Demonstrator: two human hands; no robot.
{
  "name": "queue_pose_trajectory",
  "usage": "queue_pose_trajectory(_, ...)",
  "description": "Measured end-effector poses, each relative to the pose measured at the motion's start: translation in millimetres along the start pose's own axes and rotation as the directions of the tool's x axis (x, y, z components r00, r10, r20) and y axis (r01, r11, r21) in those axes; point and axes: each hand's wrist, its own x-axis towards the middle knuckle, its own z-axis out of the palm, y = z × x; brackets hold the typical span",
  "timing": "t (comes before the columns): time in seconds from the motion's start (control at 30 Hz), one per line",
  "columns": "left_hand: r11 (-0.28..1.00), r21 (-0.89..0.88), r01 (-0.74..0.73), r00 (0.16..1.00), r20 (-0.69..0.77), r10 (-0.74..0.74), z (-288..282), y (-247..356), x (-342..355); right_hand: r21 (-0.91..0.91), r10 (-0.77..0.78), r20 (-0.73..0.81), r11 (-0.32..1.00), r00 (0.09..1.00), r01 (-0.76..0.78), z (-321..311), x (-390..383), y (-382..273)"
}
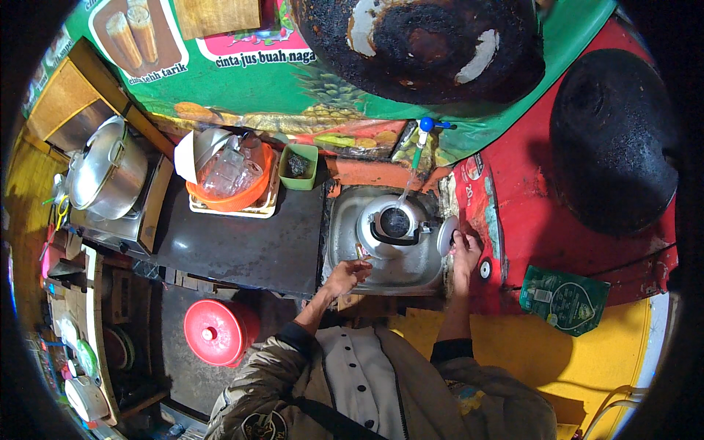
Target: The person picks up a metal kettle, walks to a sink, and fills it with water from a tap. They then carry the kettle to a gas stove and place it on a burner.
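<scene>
A metal kettle (372,238) stands in the steel sink (339,258), its top open and its black handle tipped toward me. Water runs from the blue-handled tap (425,126) down into the kettle's mouth. In my right hand (466,254), at the sink's right edge, is the round kettle lid (446,236), pinched by its knob and held on edge. My left hand (347,278) is over the sink's front edge, its fingers closed around a short slim stick (360,251) that looks like a cigarette. Its exact kind is too small to make out.
Left of the sink, an orange basin (233,196) holds glasses beside a green container (297,167). A large pot (110,170) sits on a stove farther left. A green pouch (565,299) lies at the right counter edge. A red lidded bucket (213,334) stands below the counter.
</scene>
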Motion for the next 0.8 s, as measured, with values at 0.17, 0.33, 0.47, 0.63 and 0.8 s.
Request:
queue_pose_trajectory(0.17,0.997,-0.047,-0.069,0.997,0.014,0.069,0,-7,4,0.031,0.01,0.019,0.999,1.0,-0.011,0,3,2)
queue_pose_trajectory(0.33,0.997,-0.05,-0.052,0.999,0.005,0.052,0,-12,5,-0.007,-0.019,0.029,1.0,0.999,0.019,0,5,2)
queue_pose_trajectory(0.47,0.988,-0.105,-0.118,0.993,-0.004,0.118,1,-17,8,0.019,-0.012,0.043,1.0,0.999,0.011,4,5,-1)
queue_pose_trajectory(0.63,0.99,-0.094,-0.107,0.994,-0.001,0.107,0,-20,10,0.092,0.007,0.064,0.996,0.998,-0.013,9,4,-9)
queue_pose_trajectory(0.8,0.993,-0.075,-0.089,0.996,0.002,0.089,1,-13,7,0.062,-0.015,0.064,0.998,0.998,0.011,11,4,-11)
